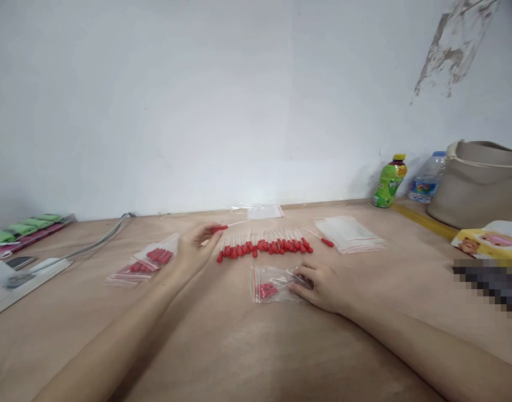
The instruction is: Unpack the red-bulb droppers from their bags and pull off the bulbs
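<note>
Between its thumb and fingers my left hand pinches a dropper by its red bulb, the thin pale stem pointing right. My right hand has its fingers closed on the right end of a clear zip bag. Red bulbs show inside that bag, which lies flat on the table. Beyond it a long row of red-bulbed droppers is spread with stems toward the wall. One more dropper lies apart at the row's right. Bags with red bulbs inside lie beside my left forearm.
A stack of flat clear zip bags lies right of the row. Another bag rests near the wall. Bottles and a grey bucket stand at the back right. A cable and green packets are on the left.
</note>
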Demonstrator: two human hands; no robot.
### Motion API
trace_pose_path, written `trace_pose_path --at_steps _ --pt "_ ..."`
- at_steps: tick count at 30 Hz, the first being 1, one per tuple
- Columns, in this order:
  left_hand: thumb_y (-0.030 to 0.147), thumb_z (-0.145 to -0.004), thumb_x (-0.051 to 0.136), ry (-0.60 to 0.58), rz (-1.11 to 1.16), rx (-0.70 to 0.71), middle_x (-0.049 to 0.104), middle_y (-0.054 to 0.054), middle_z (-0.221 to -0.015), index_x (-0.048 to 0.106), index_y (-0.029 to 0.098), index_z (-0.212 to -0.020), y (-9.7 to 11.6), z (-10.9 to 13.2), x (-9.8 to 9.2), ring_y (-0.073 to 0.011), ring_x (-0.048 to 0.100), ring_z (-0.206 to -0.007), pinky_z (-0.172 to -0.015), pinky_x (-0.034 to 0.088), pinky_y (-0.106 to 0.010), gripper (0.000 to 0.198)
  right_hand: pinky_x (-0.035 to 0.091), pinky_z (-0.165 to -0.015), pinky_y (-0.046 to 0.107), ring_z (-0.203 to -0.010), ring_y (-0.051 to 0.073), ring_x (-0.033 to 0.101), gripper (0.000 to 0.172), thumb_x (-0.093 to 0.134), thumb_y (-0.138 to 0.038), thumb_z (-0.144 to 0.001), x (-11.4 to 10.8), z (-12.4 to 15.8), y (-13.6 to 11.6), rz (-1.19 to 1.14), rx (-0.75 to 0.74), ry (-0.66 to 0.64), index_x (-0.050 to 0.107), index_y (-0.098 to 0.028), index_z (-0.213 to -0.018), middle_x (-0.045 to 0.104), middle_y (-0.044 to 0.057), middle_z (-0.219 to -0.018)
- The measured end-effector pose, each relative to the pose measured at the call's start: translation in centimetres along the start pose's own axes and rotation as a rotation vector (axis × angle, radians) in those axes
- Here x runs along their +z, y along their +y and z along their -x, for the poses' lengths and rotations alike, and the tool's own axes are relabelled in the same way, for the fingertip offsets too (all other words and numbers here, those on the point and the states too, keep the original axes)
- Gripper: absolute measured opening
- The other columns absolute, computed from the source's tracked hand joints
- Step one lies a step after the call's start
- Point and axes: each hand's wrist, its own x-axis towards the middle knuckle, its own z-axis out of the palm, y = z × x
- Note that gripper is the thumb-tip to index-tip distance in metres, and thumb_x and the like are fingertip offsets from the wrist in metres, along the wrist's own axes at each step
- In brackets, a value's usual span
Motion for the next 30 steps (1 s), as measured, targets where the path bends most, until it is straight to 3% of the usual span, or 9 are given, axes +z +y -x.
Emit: trace_pose_path --at_steps 6,10,14,17,20,22,25,30 --pt "0.021 -0.08 0.051 -0.304 -0.331 0.178 0.062 -0.004 -0.083 0.062 0.017 -0.085 -1.0 -0.7 5.7 -0.0158 0.058 -0.075 -0.07 0.044 -0.028 0.012 0.038 -0.061 0.025 -0.067 0.014 0.051 0.025 0.049 -0.041 -0.081 -0.1 0.1 0.0 0.002 -0.005 -0.005 0.06 -0.019 -0.082 0.056 0.004 -0.077" --pt "0.018 -0.077 0.055 -0.405 -0.365 0.195 0.06 -0.004 -0.076 0.064 0.016 -0.075 -1.5 -1.7 7.4 -0.0158 0.057 -0.069 -0.066 0.042 -0.027 0.01 0.038 -0.061 0.025 -0.068 0.013 0.051 0.024 0.049 -0.04 -0.081 -0.2 0.1 -0.2 0.005 -0.004 -0.003 0.06 -0.018 -0.082 0.056 0.004 -0.078" --pt "0.024 -0.077 0.057 -0.478 -0.342 0.211 0.061 -0.003 -0.076 0.065 0.018 -0.079 -1.2 -1.6 7.0 -0.014 0.057 -0.069 -0.065 0.042 -0.023 0.01 0.038 -0.062 0.025 -0.068 0.014 0.051 0.026 0.048 -0.041 -0.081 -0.2 0.1 -0.1 0.005 -0.012 0.001 0.06 -0.019 -0.082 0.056 0.004 -0.078" --pt "0.027 -0.081 0.051 -0.341 -0.286 0.172 0.06 -0.004 -0.082 0.062 0.017 -0.085 -0.7 0.1 5.9 -0.0135 0.056 -0.074 -0.067 0.042 -0.023 0.016 0.038 -0.062 0.025 -0.069 0.014 0.051 0.025 0.048 -0.041 -0.081 -0.1 0.1 -0.1 0.001 -0.008 0.0 0.06 -0.019 -0.082 0.056 0.004 -0.077" --pt "0.024 -0.08 0.051 -0.204 -0.189 0.091 0.056 -0.002 -0.074 0.06 0.016 -0.077 -0.4 2.9 4.9 -0.0123 0.052 -0.068 -0.062 0.041 -0.022 0.012 0.038 -0.061 0.025 -0.068 0.014 0.051 0.026 0.048 -0.041 -0.081 -0.2 0.1 -0.1 0.002 0.008 -0.01 0.06 -0.019 -0.083 0.056 0.004 -0.078" --pt "0.022 -0.078 0.052 -0.26 -0.131 0.049 0.056 -0.002 -0.072 0.06 0.016 -0.073 -0.2 4.8 4.5 -0.012 0.051 -0.066 -0.059 0.04 -0.022 0.011 0.038 -0.06 0.025 -0.067 0.014 0.051 0.027 0.048 -0.043 -0.081 -0.2 0.0 -0.1 0.0 0.016 -0.021 0.06 -0.019 -0.083 0.056 0.004 -0.079" --pt "0.024 -0.079 0.051 -0.44 -0.056 -0.029 0.057 -0.002 -0.073 0.064 0.016 -0.076 0.5 6.5 4.6 -0.0114 0.051 -0.065 -0.058 0.039 -0.022 0.015 0.038 -0.062 0.025 -0.068 0.014 0.052 0.029 0.047 -0.045 -0.08 -0.2 0.0 0.0 -0.007 0.014 -0.021 0.061 -0.019 -0.084 0.057 0.004 -0.08" --pt "0.036 -0.075 0.057 -0.663 0.003 -0.06 0.055 -0.003 -0.081 0.066 0.017 -0.085 2.5 6.6 5.2 -0.0115 0.049 -0.068 -0.057 0.038 -0.02 0.023 0.039 -0.065 0.026 -0.07 0.015 0.054 0.03 0.047 -0.044 -0.081 -0.1 0.1 0.1 -0.017 0.024 -0.008 0.061 -0.019 -0.086 0.058 0.005 -0.081"
